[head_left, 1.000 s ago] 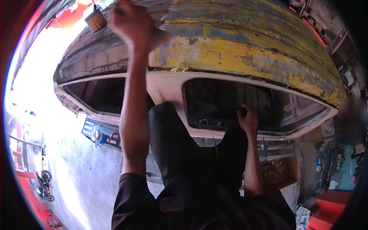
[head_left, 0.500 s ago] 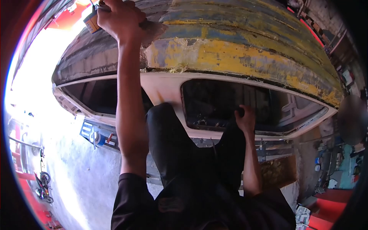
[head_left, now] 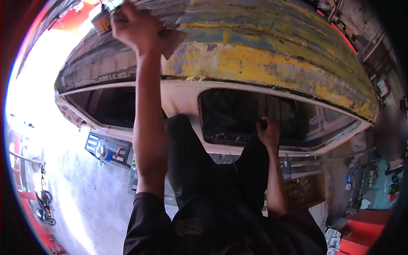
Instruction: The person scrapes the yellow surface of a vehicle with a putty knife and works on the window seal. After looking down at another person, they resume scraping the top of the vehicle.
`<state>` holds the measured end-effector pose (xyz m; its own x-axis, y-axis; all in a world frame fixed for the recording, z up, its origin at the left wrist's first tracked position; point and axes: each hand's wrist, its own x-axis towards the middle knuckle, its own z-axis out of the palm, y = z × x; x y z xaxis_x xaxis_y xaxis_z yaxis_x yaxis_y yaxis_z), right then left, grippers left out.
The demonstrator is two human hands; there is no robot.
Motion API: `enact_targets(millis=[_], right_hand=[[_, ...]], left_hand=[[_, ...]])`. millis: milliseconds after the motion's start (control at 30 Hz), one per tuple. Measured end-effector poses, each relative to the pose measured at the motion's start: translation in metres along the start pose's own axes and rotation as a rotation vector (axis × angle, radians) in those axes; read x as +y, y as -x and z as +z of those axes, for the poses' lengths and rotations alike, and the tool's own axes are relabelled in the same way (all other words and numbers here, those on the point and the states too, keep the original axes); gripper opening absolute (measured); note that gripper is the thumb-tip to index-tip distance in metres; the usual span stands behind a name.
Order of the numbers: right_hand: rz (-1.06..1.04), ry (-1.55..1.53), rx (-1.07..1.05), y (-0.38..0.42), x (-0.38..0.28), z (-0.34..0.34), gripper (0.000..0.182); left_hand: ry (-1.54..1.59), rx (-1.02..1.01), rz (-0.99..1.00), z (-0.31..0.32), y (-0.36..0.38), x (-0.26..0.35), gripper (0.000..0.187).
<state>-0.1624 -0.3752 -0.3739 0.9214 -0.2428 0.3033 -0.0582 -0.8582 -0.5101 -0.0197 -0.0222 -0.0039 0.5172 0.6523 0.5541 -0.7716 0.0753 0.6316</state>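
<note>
My left hand (head_left: pixel 138 29) reaches over the worn roof (head_left: pixel 255 61) of a vehicle at the upper left, its fingers closed. From its right side sticks out a flat brownish piece (head_left: pixel 173 41), its type unclear. A yellow-and-dark container (head_left: pixel 101 22) is just left of the hand; whether they touch is hidden. My right hand (head_left: pixel 269 132) is beside my knee in front of the dark side window (head_left: pixel 238 112), fingers curled round a small dark rounded object (head_left: pixel 263 124). The roof has yellow, blue-grey and brown patches, with loose flakes near its edge.
Below the vehicle are a slatted stand (head_left: pixel 121 154) with a blue-and-white roll and an open box (head_left: pixel 307 190) of yellowish material. A motorcycle (head_left: pixel 44 207) stands at the far left. Red panels and assorted items line the right.
My left hand has moved slightly right and down over the roof, and the flat piece now points more downward. My right hand stays nearly in place. The view has shifted a little.
</note>
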Motion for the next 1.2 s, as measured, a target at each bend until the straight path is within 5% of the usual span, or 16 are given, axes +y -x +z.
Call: enact_targets(millis=[133,400,500,633,1067,1200], right_hand=[[0.05,0.029,-0.014,0.002,-0.001,0.005,0.04],[0.064,0.068,-0.044,0.001,0.001,0.004,0.041],[0.074,0.098,-0.059,0.003,-0.004,0.004,0.042],[0.05,0.076,-0.042,0.003,-0.004,0.0,0.042],[0.104,0.095,-0.043,0.006,-0.009,0.0,0.042],[0.08,0.085,-0.041,0.004,-0.006,-0.001,0.042]], left_hand=[[0.219,0.043,-0.072,-0.006,-0.007,-0.02,0.028],[0.155,0.092,-0.051,-0.012,0.0,-0.019,0.032],[0.059,-0.003,-0.212,0.008,0.04,-0.031,0.029],[0.096,0.016,-0.053,-0.003,0.011,-0.008,0.031],[0.06,-0.043,-0.12,0.015,0.032,-0.014,0.035],[0.066,-0.015,-0.007,0.01,0.007,-0.002,0.034]])
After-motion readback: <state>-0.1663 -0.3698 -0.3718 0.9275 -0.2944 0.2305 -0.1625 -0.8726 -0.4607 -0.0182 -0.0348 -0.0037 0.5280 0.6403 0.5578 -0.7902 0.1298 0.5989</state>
